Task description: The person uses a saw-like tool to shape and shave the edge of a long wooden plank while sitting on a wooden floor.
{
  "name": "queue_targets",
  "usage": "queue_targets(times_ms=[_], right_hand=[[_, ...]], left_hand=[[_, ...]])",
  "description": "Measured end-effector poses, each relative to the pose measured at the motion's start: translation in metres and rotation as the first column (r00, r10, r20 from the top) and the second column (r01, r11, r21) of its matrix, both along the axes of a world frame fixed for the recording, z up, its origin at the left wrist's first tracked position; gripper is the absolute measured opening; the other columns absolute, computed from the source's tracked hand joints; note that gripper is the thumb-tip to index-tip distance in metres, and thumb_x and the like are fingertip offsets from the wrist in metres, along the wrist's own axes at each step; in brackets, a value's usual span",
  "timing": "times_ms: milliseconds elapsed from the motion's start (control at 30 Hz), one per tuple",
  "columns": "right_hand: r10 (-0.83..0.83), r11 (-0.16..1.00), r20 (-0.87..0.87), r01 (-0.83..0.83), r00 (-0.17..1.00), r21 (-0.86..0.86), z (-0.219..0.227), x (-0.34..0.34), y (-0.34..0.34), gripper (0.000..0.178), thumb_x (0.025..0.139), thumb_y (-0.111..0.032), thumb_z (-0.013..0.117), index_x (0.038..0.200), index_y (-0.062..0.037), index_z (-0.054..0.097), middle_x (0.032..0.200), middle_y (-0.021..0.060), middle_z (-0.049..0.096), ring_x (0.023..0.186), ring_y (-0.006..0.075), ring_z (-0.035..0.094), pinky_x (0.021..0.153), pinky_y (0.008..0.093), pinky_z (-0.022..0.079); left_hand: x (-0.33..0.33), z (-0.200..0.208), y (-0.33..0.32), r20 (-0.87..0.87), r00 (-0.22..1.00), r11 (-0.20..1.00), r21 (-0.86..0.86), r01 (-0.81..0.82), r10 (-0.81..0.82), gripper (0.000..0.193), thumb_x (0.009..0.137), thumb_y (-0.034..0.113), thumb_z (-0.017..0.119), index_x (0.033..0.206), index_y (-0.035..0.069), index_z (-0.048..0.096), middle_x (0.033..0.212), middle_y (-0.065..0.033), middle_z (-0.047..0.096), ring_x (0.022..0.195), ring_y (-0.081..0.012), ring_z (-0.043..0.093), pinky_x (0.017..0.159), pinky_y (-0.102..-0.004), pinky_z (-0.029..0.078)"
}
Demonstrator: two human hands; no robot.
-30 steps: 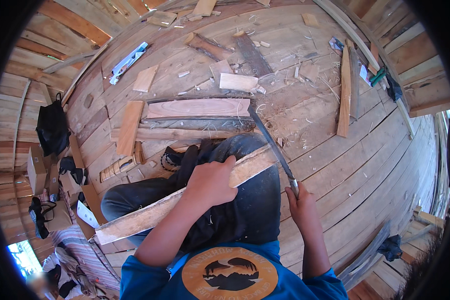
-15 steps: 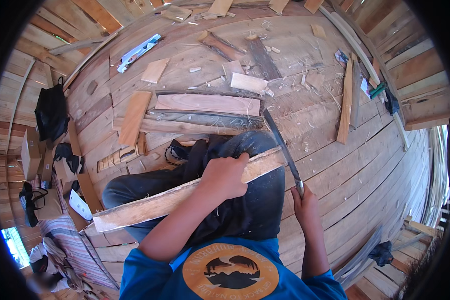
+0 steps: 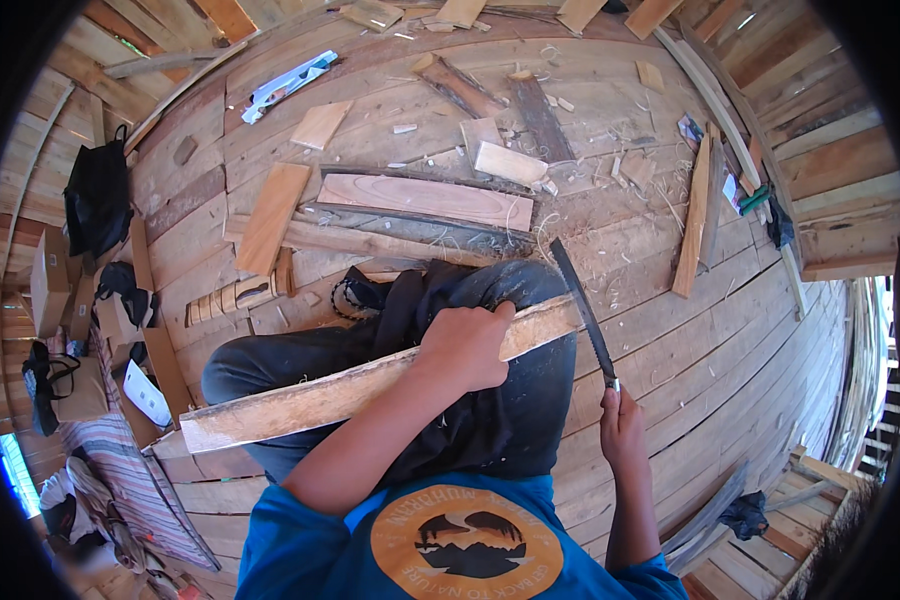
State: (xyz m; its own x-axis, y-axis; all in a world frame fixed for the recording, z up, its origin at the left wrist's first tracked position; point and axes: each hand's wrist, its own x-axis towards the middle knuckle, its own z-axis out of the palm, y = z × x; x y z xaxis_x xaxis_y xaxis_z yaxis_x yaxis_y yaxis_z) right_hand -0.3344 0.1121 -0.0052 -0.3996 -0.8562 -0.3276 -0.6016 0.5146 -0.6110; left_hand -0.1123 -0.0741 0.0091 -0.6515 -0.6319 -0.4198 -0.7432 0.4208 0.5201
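Across my lap lies a long, pale wooden plank, tilted up to the right, with rough bark-like patches along its upper edge. My left hand is closed over it near its right end. In my right hand is the handle of a machete, gripped just below its metal collar. Its long dark blade points up and away, beside the plank's right end. Whether the blade touches the wood I cannot tell. My legs are folded under the plank.
Several boards, including a pinkish one and an orange-brown one, lie ahead on the plank floor. Curly shavings and chips are scattered around two short logs. Cardboard boxes and a black bag are at left.
My right hand and the machete have shifted slightly right and down, with the blade tip farther from the pinkish board. My left hand still holds the plank. The view has shifted a little.
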Motion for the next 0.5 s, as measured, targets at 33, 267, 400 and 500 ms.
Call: queue_targets(times_ms=[33, 267, 400, 500], right_hand=[[-0.010, 1.000, 0.001, 0.010, 1.000, 0.008, 0.000, 0.000, -0.002, 0.037, 0.103, -0.031, 0.044, 0.091, 0.0012, 0.057, 0.062, 0.0230, 0.051, 0.055, 0.0412, 0.054, 0.052, 0.0457, 0.038], [-0.015, 1.000, -0.013, 0.015, 1.000, 0.001, 0.003, 0.000, -0.010, 0.039, 0.103, -0.031, 0.045, 0.090, 0.0027, 0.058, 0.061, 0.0222, 0.051, 0.053, 0.0381, 0.052, 0.052, 0.0445, 0.039], [0.017, 1.000, -0.059, -0.016, 0.998, 0.006, -0.001, -0.002, -0.020, 0.037, 0.103, -0.030, 0.046, 0.091, 0.0032, 0.059, 0.063, 0.0247, 0.053, 0.057, 0.0422, 0.056, 0.053, 0.0464, 0.040], [0.050, 0.998, -0.124, -0.054, 0.991, -0.031, -0.001, 0.009, -0.051, 0.036, 0.102, -0.029, 0.047, 0.092, 0.0032, 0.059, 0.066, 0.0266, 0.055, 0.062, 0.0455, 0.057, 0.054, 0.0483, 0.040]], left_hand=[[0.001, -0.001, -0.001, -0.009, 1.000, 1.000, -0.012, -0.006, 0.006, 0.045, 0.068, 0.018, 0.069, 0.108, 0.003, 0.056, 0.081, -0.0200, 0.068, 0.081, -0.0375, 0.068, 0.073, -0.0455, 0.054], [0.002, -0.002, -0.002, -0.026, 1.000, 1.000, -0.013, -0.004, 0.004, 0.045, 0.068, 0.016, 0.069, 0.109, 0.002, 0.056, 0.081, -0.0204, 0.068, 0.081, -0.0372, 0.069, 0.073, -0.0456, 0.054], [0.002, 0.000, -0.002, -0.026, 1.000, 1.000, -0.008, 0.017, -0.017, 0.045, 0.068, 0.016, 0.068, 0.109, 0.001, 0.056, 0.081, -0.0200, 0.068, 0.080, -0.0369, 0.069, 0.072, -0.0452, 0.054], [0.002, 0.000, -0.003, -0.026, 1.000, 1.000, -0.028, 0.004, -0.004, 0.045, 0.068, 0.016, 0.069, 0.108, 0.001, 0.057, 0.081, -0.0195, 0.069, 0.080, -0.0364, 0.069, 0.072, -0.0446, 0.055]])
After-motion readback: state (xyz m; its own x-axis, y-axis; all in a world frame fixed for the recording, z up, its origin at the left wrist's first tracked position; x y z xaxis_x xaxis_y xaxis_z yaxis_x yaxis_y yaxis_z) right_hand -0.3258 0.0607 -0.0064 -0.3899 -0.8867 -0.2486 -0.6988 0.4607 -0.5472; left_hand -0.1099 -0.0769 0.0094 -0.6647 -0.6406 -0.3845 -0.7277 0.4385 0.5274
